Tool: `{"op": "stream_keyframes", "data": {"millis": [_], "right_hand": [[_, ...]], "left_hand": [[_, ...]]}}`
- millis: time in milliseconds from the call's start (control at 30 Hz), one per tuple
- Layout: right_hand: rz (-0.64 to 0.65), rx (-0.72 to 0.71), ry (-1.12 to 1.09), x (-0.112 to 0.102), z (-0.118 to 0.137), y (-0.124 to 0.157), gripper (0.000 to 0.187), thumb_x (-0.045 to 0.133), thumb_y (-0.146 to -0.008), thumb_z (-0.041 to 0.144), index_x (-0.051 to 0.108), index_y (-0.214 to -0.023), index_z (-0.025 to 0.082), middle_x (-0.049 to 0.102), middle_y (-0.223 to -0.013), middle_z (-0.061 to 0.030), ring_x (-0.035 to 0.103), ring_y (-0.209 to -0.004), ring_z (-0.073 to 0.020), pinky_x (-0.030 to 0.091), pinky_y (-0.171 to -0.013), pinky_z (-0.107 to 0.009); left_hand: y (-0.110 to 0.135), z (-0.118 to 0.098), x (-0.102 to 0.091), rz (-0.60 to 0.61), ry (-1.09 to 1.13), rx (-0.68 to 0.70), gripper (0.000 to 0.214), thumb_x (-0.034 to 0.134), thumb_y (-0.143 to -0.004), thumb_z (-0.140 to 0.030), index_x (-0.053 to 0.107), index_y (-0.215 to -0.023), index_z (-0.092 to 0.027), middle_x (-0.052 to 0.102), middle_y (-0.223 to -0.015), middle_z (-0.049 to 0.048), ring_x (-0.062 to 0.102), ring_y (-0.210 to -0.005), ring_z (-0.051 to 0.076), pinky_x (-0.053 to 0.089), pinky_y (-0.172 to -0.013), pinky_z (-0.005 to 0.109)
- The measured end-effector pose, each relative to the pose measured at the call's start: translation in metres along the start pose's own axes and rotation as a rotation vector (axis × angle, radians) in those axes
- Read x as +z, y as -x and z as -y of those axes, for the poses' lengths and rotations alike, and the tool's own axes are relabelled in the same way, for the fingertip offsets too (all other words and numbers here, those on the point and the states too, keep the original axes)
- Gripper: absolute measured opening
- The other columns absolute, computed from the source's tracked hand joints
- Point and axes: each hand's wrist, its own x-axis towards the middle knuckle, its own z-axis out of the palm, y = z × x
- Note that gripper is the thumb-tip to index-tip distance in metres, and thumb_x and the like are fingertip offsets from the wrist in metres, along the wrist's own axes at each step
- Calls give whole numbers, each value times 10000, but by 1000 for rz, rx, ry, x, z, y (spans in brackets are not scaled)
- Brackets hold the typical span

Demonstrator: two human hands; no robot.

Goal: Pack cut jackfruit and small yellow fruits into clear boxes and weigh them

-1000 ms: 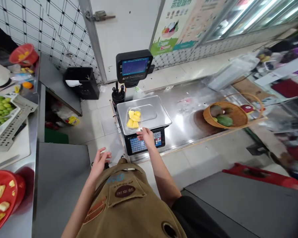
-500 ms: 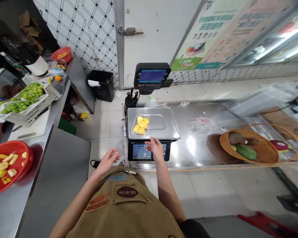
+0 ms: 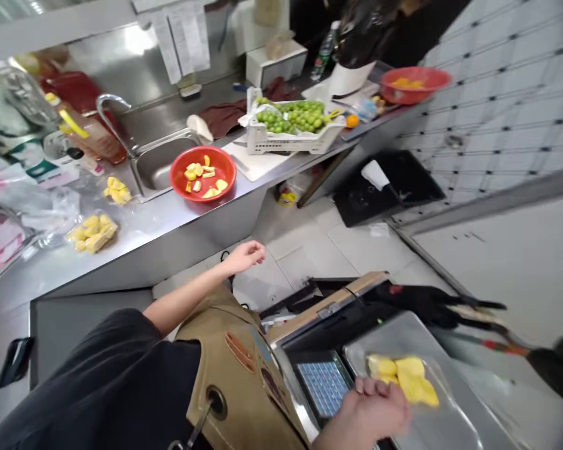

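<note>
A clear pack of yellow mango chunks [image 3: 403, 378] lies on the steel tray of a weighing scale [image 3: 394, 331], low at the right. My right hand [image 3: 370, 412], slightly blurred, is curled at the pack's near edge, above the scale's blue keypad [image 3: 323, 387]. Whether it grips the pack, I cannot tell. My left hand [image 3: 246, 257] reaches out from a black sleeve toward the floor in front of the steel counter [image 3: 169, 228]. It holds nothing, and its fingers are loosely apart. A brown canvas apron [image 3: 234, 350] hangs down my front.
A red bowl of sliced fruit [image 3: 202, 174] stands on the counter beside a steel sink [image 3: 157, 162]. Loose bagged yellow fruit [image 3: 92, 232] lies left of it. Farther back are a white crate of green grapes [image 3: 291, 122] and another red bowl [image 3: 415, 84]. A black bin [image 3: 385, 194] stands on the floor.
My view has swung far to the left, from the scale and wall to the counter and sink. My right hand has moved from over the keypad to the pack's edge.
</note>
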Motion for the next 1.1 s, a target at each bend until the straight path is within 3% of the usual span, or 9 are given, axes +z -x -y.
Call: {"op": "stream_keyframes", "data": {"millis": [200, 367, 467, 533, 600, 667, 767, 833, 1100], "right_hand": [[257, -130, -21, 148, 20, 9, 444, 834, -614, 410, 489, -871, 302, 339, -584, 125, 260, -433, -68, 265, -363, -155], [614, -365, 214, 286, 32, 44, 351, 741, -810, 464, 484, -1012, 336, 446, -682, 83, 410, -466, -142, 366, -408, -280], [854, -493, 323, 370, 28, 78, 328, 731, -864, 534, 582, -1052, 311, 620, -820, -14, 593, -611, -209, 516, -514, -358], [1045, -565, 379, 425, 24, 102, 370, 745, -879, 565, 654, -1077, 266, 724, -949, -68, 708, -807, -245, 615, -695, -386], [1238, -657, 450, 476, 21, 123, 350, 754, -909, 511, 718, -1109, 225, 784, -1038, -94, 748, -937, -254, 636, -848, -404], [1448, -853, 585, 519, 19, 136, 300, 739, -944, 384, 752, -1177, 195, 816, -1130, -121, 762, -1023, -263, 623, -965, -440], [1730, -1150, 866, 566, 21, 144, 361, 775, -922, 211, 772, -1280, 167, 815, -1300, -155, 745, -1201, -294, 564, -1122, -495], [1854, -1248, 1050, 586, 24, 145, 407, 787, -917, 155, 782, -1324, 167, 804, -1361, -155, 728, -1266, -311, 546, -1152, -489], [1912, -1349, 1507, 613, 38, 136, 583, 586, -931, 14, 803, -1407, 270, 835, -1277, -68, 729, -1179, -297, 565, -1045, -395]], "left_hand": [[-17, -29, -114, -367, 100, 149, 343, 841, -893, -489, 713, -971, -180, 807, -897, 75, 759, -781, 176, 603, -746, 306], [-38, -51, -200, -708, 134, 296, 387, 818, -880, -542, 659, -922, -191, 756, -826, 42, 728, -745, 161, 583, -740, 290], [-46, -57, -236, -849, 173, 344, 415, 775, -899, -587, 628, -926, -200, 740, -828, 40, 727, -742, 162, 579, -730, 287], [-46, -55, -252, -912, 184, 383, 431, 753, -910, -611, 634, -948, -199, 743, -840, 46, 723, -741, 162, 575, -718, 285], [-41, -48, -264, -970, 187, 413, 443, 741, -923, -623, 646, -969, -193, 745, -847, 50, 712, -738, 155, 565, -711, 277], [-33, -38, -271, -1015, 201, 402, 453, 739, -934, -632, 651, -973, -189, 740, -843, 46, 701, -729, 146, 553, -701, 266], [-23, -22, -274, -1055, 247, 344, 478, 750, -926, -652, 652, -961, -186, 730, -833, 39, 691, -715, 136, 542, -689, 257], [-20, -15, -274, -1060, 274, 321, 496, 759, -913, -669, 658, -955, -185, 728, -831, 40, 693, -719, 137, 543, -688, 259], [-33, -23, -295, -1051, 304, 374, 484, 786, -912, -663, 683, -946, -191, 744, -818, 42, 711, -720, 148, 552, -687, 268]]}}
